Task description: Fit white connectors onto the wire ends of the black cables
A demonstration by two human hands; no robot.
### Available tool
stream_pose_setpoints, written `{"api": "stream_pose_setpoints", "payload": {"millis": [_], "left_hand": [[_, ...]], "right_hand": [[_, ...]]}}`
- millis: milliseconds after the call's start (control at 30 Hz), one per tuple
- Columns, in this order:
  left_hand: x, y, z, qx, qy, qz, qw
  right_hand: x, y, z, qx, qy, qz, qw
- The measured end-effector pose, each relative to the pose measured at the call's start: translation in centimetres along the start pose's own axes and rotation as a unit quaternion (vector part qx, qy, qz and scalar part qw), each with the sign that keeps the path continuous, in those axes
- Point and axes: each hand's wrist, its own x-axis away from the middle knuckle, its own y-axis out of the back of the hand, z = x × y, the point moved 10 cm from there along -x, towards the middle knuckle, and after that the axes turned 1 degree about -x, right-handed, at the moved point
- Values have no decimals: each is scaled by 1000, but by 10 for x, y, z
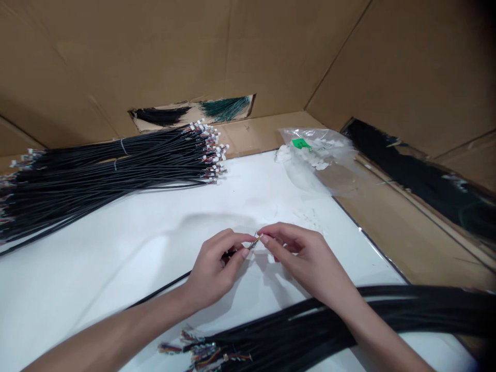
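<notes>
The bench (89, 274) has a white top, with brown cardboard (403, 227) beyond its far and right edges. A bundle of black cables (108, 170) with white connectors lies at left; a second bundle (310, 320) lies along the near edge. A clear plastic bag (313, 155) of white parts rests across the far corner.

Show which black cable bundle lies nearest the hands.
The front bundle of black cables with coloured ends, below the hands; the other, white-tipped, lies beyond them.

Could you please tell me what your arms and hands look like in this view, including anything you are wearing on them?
Your left hand and right hand are bare, with no gloves, rings or bracelets in view. Your left forearm and right forearm show no sleeves, watch or markings. The fingernails look short and unpainted.
</notes>
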Motion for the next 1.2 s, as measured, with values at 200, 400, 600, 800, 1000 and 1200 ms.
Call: {"api": "stream_pose_setpoints", "payload": {"millis": [200,400,600,800,1000,1200], "left_hand": [[0,0,-1,-2,2,1,1000],[0,1,1,-2,5,-1,1000],[0,2,-1,-2,7,-1,1000],[0,3,-1,6,7,-13,1000],[-2,6,-5,15,3,-30,999],[-2,1,-8,60,-1,-1,998]], "right_hand": [[0,0,0,-25,-8,3,1000],[0,-2,-5,-83,-32,5,996],[2,10,-4,-83,-45,-22,995],[7,-13,-14,-124,-118,123,978],[9,-22,-15,-189,-129,158,961],[9,-31,-13,-274,-115,183,937]]}}
